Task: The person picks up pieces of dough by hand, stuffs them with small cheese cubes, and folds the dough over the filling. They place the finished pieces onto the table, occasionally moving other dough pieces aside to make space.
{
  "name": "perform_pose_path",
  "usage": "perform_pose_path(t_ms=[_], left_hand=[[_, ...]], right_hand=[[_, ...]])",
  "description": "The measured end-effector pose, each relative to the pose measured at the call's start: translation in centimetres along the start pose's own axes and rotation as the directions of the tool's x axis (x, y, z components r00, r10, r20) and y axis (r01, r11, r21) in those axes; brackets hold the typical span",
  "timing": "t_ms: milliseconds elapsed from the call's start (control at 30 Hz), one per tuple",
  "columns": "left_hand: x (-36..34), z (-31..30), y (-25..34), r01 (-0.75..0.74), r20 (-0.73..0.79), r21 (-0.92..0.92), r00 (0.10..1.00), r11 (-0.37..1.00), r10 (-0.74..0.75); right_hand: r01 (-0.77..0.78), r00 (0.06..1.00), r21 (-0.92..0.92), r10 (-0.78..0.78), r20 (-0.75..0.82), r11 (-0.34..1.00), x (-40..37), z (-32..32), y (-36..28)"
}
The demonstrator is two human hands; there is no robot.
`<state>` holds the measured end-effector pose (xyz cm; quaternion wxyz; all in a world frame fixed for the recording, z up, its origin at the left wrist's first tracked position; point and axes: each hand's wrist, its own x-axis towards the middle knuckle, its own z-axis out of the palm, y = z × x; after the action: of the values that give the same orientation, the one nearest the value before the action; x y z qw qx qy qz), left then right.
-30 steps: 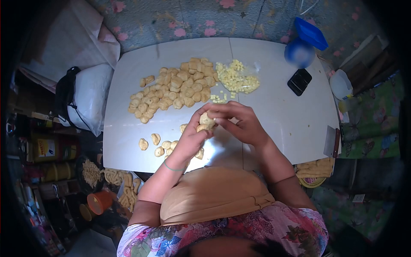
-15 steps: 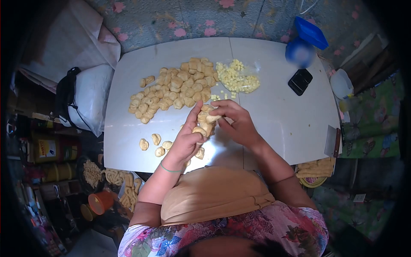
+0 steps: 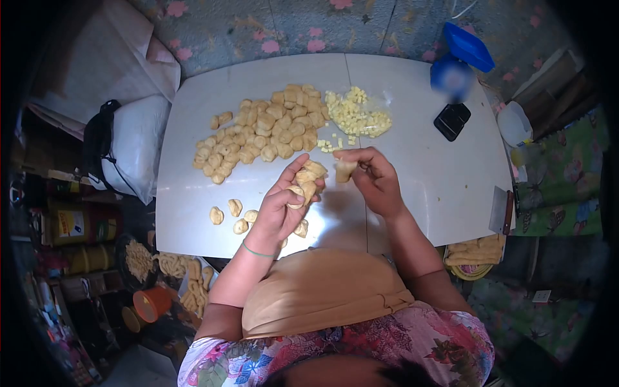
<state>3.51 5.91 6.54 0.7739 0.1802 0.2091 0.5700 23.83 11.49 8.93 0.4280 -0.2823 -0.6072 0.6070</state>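
Observation:
Several dough pieces [image 3: 308, 182] rest in my left hand [image 3: 281, 205], its fingers and thumb curled round them. My right hand [image 3: 379, 184], just to the right, pinches one dough piece [image 3: 344, 170] between thumb and fingers, above the table. Beyond both hands lie small pale yellow cubes [image 3: 332, 142], with many more in a clear plastic bag [image 3: 358, 115]. A large pile of dough pieces [image 3: 265, 129] covers the table's back left. Nearer me, beside my left forearm, sit several shaped dough balls [image 3: 235, 208], some partly hidden by the hand.
The white table [image 3: 419, 174] carries a blue scale [image 3: 453, 74] and a black device [image 3: 451, 122] at the back right. A cleaver [image 3: 500, 211] lies at the right edge. Left of the table are a white sack [image 3: 137, 148] and an orange container [image 3: 152, 304].
My right hand has moved right, away from my left hand, with a dough piece in its pinch. The left hand still holds its several pieces.

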Motion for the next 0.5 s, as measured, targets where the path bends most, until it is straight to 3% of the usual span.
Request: perform_pose_path(t_ms=[67, 100, 133, 200, 267, 367, 467, 500], left_hand=[[0.0, -0.1, 0.1, -0.03, -0.011, -0.019, 0.999, 0.999, 0.03], [0.0, -0.1, 0.1, -0.044, -0.015, -0.027, 0.999, 0.999, 0.044], [0.0, 0.2, 0.1, -0.054, -0.041, -0.025, 0.998, 0.998, 0.053], [0.1, 1.0, -0.2, -0.071, -0.092, -0.022, 0.993, 0.997, 0.069], [-0.1, 1.1, -0.4, -0.037, -0.083, 0.005, 0.996, 0.999, 0.037], [-0.3, 1.2, -0.8, -0.042, -0.04, 0.047, 0.998, 0.998, 0.044], [-0.4, 0.1, -0.9, -0.045, 0.097, -0.148, 0.994, 0.988, 0.06], [-0.4, 0.4, -0.7, -0.049, 0.095, -0.19, 0.993, 0.981, 0.068]], right_hand=[[0.155, 0.962, -0.328, -0.068, 0.263, 0.932, 0.3, -0.9, -1.0], [0.286, 0.905, -0.489, -0.065, 0.421, 0.824, 0.6, -0.8, -2.5], [0.22, 0.907, -0.567, 0.048, 0.419, 0.794, 0.8, 0.1, -3.3], [0.161, 0.926, -0.627, 0.104, 0.364, 0.762, 0.6, 1.8, -3.2], [0.176, 0.963, -0.6, -0.01, 0.269, 0.78, 0.2, 3.4, -1.6], [0.366, 0.93, -0.645, -0.274, 0.243, 0.67, 0.8, 4.8, -0.4], [0.317, 0.941, -0.545, -0.188, 0.281, 0.776, 0.9, 4.2, 0.7], [0.342, 0.937, -0.515, -0.244, 0.251, 0.786, 0.8, 4.1, 1.2]])
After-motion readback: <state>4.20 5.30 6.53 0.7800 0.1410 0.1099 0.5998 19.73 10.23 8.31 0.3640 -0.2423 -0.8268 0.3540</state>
